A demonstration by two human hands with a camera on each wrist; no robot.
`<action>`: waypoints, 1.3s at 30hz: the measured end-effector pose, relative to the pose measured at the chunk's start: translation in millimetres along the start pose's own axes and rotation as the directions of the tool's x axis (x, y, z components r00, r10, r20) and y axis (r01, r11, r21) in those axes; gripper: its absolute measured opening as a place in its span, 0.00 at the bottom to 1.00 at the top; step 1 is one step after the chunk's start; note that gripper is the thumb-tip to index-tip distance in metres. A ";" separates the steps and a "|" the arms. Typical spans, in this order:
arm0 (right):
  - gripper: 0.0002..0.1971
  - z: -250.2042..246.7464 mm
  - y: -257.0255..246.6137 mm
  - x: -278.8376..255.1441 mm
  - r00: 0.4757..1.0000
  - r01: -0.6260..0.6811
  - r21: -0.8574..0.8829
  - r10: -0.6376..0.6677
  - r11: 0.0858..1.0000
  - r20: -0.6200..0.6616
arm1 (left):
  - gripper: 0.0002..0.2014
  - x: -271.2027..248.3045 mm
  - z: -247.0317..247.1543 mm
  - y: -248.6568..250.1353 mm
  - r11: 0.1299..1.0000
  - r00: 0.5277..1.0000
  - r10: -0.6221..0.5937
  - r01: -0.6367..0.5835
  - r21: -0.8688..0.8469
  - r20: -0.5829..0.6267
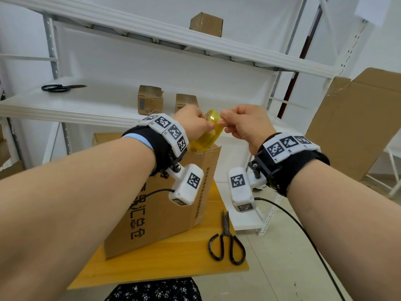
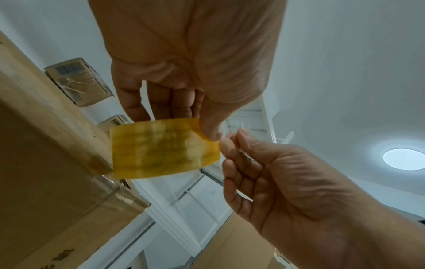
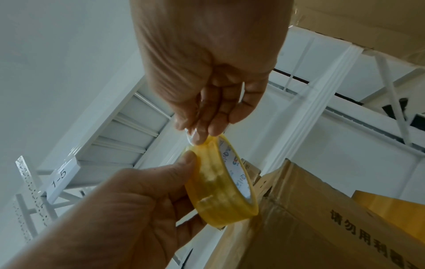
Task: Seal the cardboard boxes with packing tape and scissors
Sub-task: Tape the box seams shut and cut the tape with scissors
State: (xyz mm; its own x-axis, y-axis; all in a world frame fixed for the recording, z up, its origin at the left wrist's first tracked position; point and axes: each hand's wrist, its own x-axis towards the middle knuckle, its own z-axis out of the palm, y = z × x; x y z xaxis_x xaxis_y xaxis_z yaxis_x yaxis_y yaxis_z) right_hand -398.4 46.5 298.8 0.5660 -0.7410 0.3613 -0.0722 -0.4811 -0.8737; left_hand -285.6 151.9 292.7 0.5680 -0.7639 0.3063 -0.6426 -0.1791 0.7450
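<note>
A roll of yellowish clear packing tape [image 1: 207, 137] is held up above the far top corner of a brown cardboard box [image 1: 165, 205] that stands on a small wooden table [image 1: 173, 266]. My left hand [image 1: 200, 127] grips the roll [image 3: 218, 183], thumb on its outer face. My right hand [image 1: 225, 127] pinches the tape's loose end at the top of the roll [image 2: 161, 149] between thumb and fingertips [image 3: 198, 133]. Black scissors [image 1: 226, 242] lie on the table to the right of the box, blades pointing away.
A white metal shelf unit [image 1: 65, 105] stands behind the table, with a second pair of scissors [image 1: 60, 88] and small taped boxes [image 1: 149, 99] on it. Another small box [image 1: 206, 23] sits one shelf higher. Flattened cardboard [image 1: 355, 127] leans at the right.
</note>
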 end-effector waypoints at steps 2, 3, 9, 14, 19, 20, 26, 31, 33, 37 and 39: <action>0.09 0.8 2.9 1.3 0.998 0.032 -0.007 -0.032 0.999 -0.049 | 0.14 1.6 -0.1 1.1 1.000 1.000 0.005 -0.005 -0.008 0.004; 0.09 1.2 4.2 1.5 0.997 0.043 -0.008 -0.044 0.999 -0.067 | 0.14 2.8 -0.2 1.8 1.000 1.000 0.006 -0.006 -0.010 0.009; 0.06 -4.2 2.1 -0.1 0.999 0.020 0.014 -0.019 1.000 -0.044 | 0.11 7.2 0.1 -0.1 0.999 1.000 -0.014 0.015 -0.044 0.020; 0.07 -5.3 -0.9 0.6 0.994 -0.068 0.086 0.074 0.994 -0.075 | 0.11 6.6 6.6 -0.9 0.991 0.998 -0.035 0.028 -0.134 -0.056; 0.08 -6.1 -6.1 0.8 0.976 -0.141 0.221 0.173 0.965 -0.133 | 0.11 5.9 10.8 5.0 0.982 0.990 0.000 -0.028 -0.188 -0.144; 0.09 -6.0 -8.0 0.2 0.973 -0.147 0.231 0.183 0.962 -0.144 | 0.11 6.5 10.5 6.9 0.981 0.988 0.007 -0.036 -0.188 -0.155; 0.14 -15.8 -17.1 -1.1 0.946 -0.286 0.262 0.315 0.922 -0.074 | 0.11 8.0 11.1 11.6 0.978 0.982 0.050 -0.086 -0.192 -0.185; 0.24 -26.8 -19.8 1.2 0.920 -0.361 0.173 0.380 0.916 -0.092 | 0.12 8.5 12.4 12.5 0.970 0.979 0.050 -0.095 -0.224 -0.200; 0.34 -35.8 -13.0 2.0 0.885 -0.430 0.072 0.436 0.900 -0.165 | 0.13 10.8 7.3 13.3 0.967 0.977 0.059 -0.107 -0.232 -0.202; 0.32 -37.9 10.1 0.7 0.909 -0.393 0.343 0.416 0.853 0.007 | 0.14 17.0 -1.9 17.2 0.956 0.986 0.026 -0.073 -0.284 -0.167; 0.27 -30.6 11.9 -3.7 0.929 -0.368 0.401 0.309 0.839 0.206 | 0.16 16.9 1.9 17.5 0.937 0.993 0.006 -0.047 -0.346 -0.120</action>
State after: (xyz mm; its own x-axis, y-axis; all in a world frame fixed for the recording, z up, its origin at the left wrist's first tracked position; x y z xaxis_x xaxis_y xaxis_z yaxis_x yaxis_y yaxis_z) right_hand -426.5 29.2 297.0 0.6723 -0.7403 -0.0014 0.0609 0.0571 -0.9965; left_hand -288.2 134.7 309.8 0.6220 -0.6850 0.3794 -0.4511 0.0826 0.8886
